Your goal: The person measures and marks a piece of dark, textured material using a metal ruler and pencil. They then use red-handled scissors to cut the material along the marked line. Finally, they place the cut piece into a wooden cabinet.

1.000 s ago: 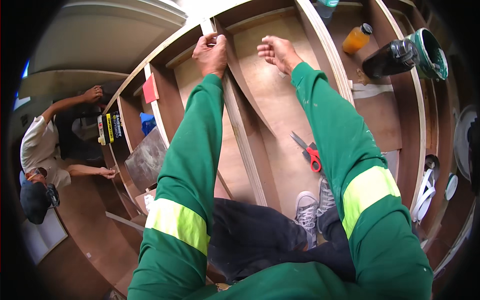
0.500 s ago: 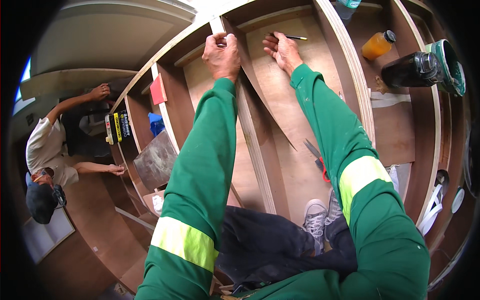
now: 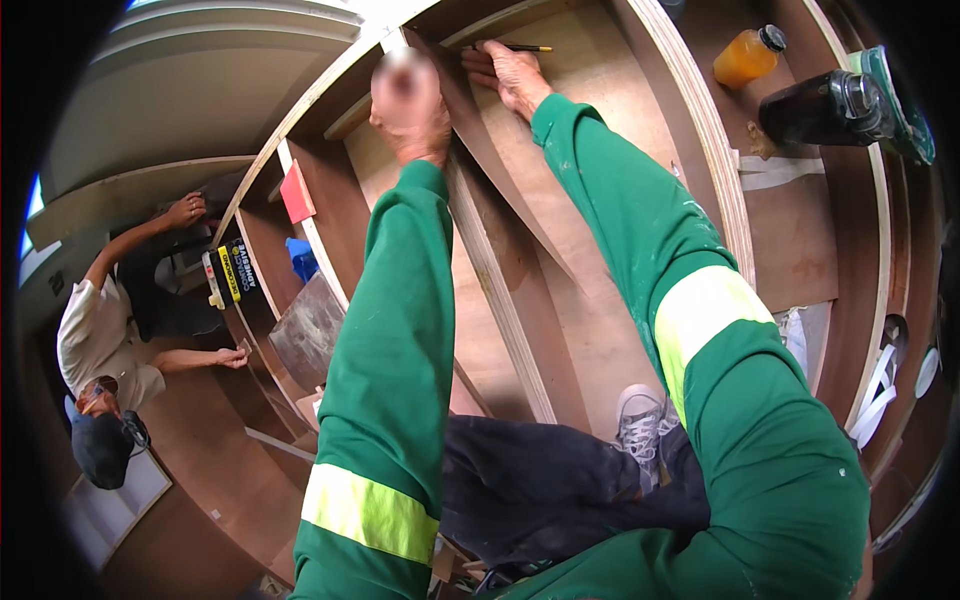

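My left hand (image 3: 412, 120) is at the far end of a wooden divider (image 3: 490, 270); its fingers are smeared, so their grip cannot be told. A thin brown strip (image 3: 500, 185) runs beside the divider, its pointed near end standing away from it. On the right of the strip is my right hand (image 3: 515, 80), with a pencil (image 3: 530, 48) lodged by the thumb and its tip pointing right. The other fingers of that hand reach toward the strip, and I cannot tell whether they touch it.
Right compartments hold an orange bottle (image 3: 748, 58), a dark bottle (image 3: 825, 108) and a green tub (image 3: 893, 105). At left are a red piece (image 3: 297, 192), a blue cloth (image 3: 301, 258) and a yellow-black tin (image 3: 230, 273). A co-worker (image 3: 105, 335) is at far left. My shoe (image 3: 640, 420) stands between dividers.
Both hands have shifted left and slightly up in the picture, and the whole view has shifted too. The scissors seen beside my right forearm are now out of sight. The pencil stays with my right hand.
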Motion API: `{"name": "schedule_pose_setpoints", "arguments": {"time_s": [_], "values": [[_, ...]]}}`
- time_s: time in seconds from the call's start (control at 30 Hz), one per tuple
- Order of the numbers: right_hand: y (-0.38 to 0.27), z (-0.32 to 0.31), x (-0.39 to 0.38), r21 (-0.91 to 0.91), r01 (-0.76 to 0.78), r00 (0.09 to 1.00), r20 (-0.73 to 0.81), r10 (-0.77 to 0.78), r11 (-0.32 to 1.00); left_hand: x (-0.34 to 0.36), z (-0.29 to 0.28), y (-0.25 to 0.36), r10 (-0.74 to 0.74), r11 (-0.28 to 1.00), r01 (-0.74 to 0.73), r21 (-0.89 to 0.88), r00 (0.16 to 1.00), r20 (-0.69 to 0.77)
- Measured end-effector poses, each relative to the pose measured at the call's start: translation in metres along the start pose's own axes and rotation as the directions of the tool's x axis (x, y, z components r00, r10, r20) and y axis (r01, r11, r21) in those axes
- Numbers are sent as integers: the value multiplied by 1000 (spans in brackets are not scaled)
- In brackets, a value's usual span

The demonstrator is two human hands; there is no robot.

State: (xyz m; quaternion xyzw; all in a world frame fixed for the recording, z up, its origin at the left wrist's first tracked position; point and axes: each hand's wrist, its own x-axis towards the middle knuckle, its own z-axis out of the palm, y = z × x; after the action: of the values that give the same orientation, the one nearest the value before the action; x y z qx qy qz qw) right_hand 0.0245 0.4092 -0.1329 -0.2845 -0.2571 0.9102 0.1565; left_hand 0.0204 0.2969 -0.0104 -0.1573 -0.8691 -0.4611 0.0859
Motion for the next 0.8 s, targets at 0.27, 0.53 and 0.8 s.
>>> {"name": "schedule_pose_setpoints", "arguments": {"time_s": [0.27, 0.53, 0.8], "values": [[14, 17, 19, 97, -20, 998, -51, 25, 995, -1, -1, 0, 16, 1000, -16, 15, 999, -30], [25, 8, 38, 67, -21, 999, -33, 24, 998, -3, -1, 2, -11, 1000, 10, -9, 1000, -11], [18, 13, 30, -3, -44, 999, 19, 44, 999, -2, -4, 0, -17, 1000, 17, 0, 1000, -4]]}}
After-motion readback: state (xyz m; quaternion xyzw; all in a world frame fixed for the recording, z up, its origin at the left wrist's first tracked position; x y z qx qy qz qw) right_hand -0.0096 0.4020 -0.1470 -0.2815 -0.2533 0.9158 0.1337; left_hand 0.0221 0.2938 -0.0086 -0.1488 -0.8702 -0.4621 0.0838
